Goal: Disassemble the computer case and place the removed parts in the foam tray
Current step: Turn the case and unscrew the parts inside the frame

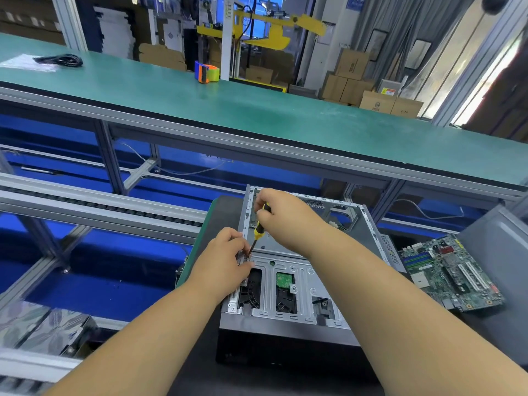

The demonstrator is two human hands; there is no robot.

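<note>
Right hand (pixel 281 212) gripping one screwdriver (pixel 259 228), one computer case (pixel 288 284), one motherboard (pixel 450 274)

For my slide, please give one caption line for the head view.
Right hand drives a yellow-black screwdriver into the open grey metal computer case; left hand steadies its tip.

Tape dispenser (pixel 207 71) (orange-blue) on green bench (pixel 285 121)

We saw a silver-grey computer case (pixel 288 295) with a black front. Above its left edge stood a yellow-and-black screwdriver (pixel 260 224). Right of the case lay a green motherboard (pixel 450 274) with blue and white slots. Behind the case ran a teal-green bench (pixel 257 115).
</note>
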